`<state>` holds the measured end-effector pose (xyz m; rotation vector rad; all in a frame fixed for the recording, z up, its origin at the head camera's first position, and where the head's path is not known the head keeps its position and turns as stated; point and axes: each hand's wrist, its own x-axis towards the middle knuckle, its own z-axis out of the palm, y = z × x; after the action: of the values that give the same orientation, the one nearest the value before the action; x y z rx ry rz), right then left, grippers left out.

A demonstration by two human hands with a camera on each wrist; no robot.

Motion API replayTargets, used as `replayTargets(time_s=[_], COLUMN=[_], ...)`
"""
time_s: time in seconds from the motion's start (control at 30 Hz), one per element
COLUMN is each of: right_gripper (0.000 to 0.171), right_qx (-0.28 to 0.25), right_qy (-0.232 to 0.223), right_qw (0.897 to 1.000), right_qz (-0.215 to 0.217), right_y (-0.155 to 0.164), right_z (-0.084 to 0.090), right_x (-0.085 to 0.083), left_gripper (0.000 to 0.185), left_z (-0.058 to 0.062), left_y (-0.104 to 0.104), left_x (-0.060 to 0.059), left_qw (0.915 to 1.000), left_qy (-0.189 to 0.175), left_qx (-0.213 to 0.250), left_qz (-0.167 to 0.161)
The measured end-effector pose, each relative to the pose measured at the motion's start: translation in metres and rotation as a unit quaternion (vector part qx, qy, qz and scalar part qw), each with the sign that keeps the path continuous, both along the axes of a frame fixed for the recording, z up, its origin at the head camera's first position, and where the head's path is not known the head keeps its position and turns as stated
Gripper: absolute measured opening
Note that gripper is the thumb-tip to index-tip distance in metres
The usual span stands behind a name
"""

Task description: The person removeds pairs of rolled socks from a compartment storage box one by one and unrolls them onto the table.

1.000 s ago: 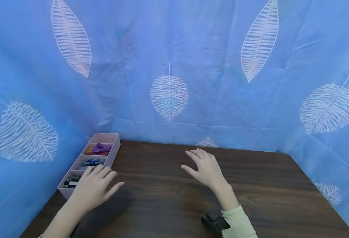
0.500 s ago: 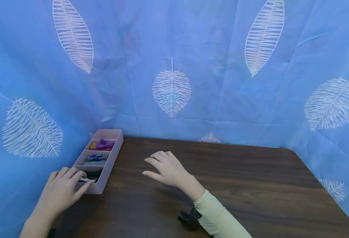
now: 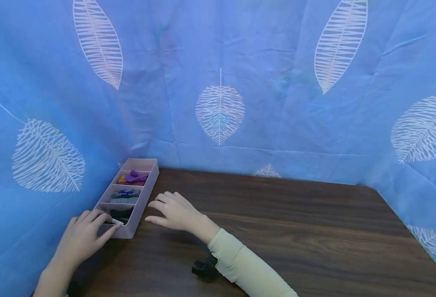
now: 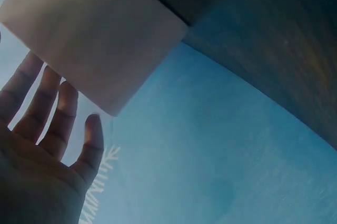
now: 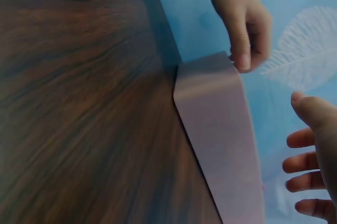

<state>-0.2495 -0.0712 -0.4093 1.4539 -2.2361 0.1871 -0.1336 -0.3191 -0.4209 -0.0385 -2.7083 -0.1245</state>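
A pale pink divided box (image 3: pixel 144 208) stands at the table's left side. Its near compartment holds something black (image 3: pixel 120 214) with a white piece (image 3: pixel 116 222) along the near rim. My left hand (image 3: pixel 80 239) is at that near end, fingers over the rim, thumb tip beside the white piece. In the right wrist view, the left hand (image 5: pixel 243 21) has its thumb and index finger close together at the box's corner; whether they pinch the rim or the contents is hidden. My right hand (image 3: pixel 175 212) hovers right of the box, fingers spread, holding nothing.
Purple, yellow and dark red items (image 3: pixel 134 178) fill a farther compartment. Blue and grey items (image 3: pixel 125 196) lie in the one between. Blue cloth with white leaves (image 3: pixel 219 115) hangs behind and beside the dark wooden table (image 3: pixel 277 222). A black device (image 3: pixel 204 267) sits at my right wrist.
My left hand has shifted left and down to the box's near end. The right hand has travelled left across the table toward the box. The head view has turned slightly.
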Motion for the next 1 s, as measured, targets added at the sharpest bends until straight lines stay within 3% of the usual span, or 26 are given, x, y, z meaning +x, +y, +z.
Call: replayTargets(time_s=[0.17, 0.4, 0.5, 0.6, 0.8, 1.0], right_gripper=[0.042, 0.042, 0.043, 0.044, 0.049, 0.04], right_qx=[0.007, 0.029, 0.04, 0.054, 0.127, 0.177], right_qy=[-0.007, -0.102, -0.122, -0.128, -0.108, -0.11], right_qw=[1.0, 0.994, 0.992, 0.99, 0.986, 0.977], right_qz=[0.011, 0.0, 0.001, -0.003, -0.024, -0.052], right_y=[-0.028, -0.058, -0.067, -0.076, -0.097, -0.111], right_z=[-0.001, -0.005, -0.007, -0.006, 0.0, 0.008], right_x=[-0.006, -0.011, -0.012, -0.013, -0.01, -0.004], left_gripper=[0.029, 0.031, 0.032, 0.031, 0.026, 0.024], left_z=[-0.001, -0.001, -0.003, -0.003, -0.004, -0.003], left_y=[-0.001, 0.0, 0.0, -0.002, -0.004, -0.004], left_x=[0.0, 0.002, 0.002, 0.002, 0.003, 0.002], left_qw=[1.0, 0.9997, 0.9995, 0.9991, 0.9988, 0.9992], left_qy=[0.003, 0.026, 0.033, 0.041, 0.045, 0.033], left_qx=[0.004, -0.001, -0.002, -0.006, -0.013, -0.009], left_qz=[0.006, 0.0, -0.002, -0.005, -0.014, -0.018])
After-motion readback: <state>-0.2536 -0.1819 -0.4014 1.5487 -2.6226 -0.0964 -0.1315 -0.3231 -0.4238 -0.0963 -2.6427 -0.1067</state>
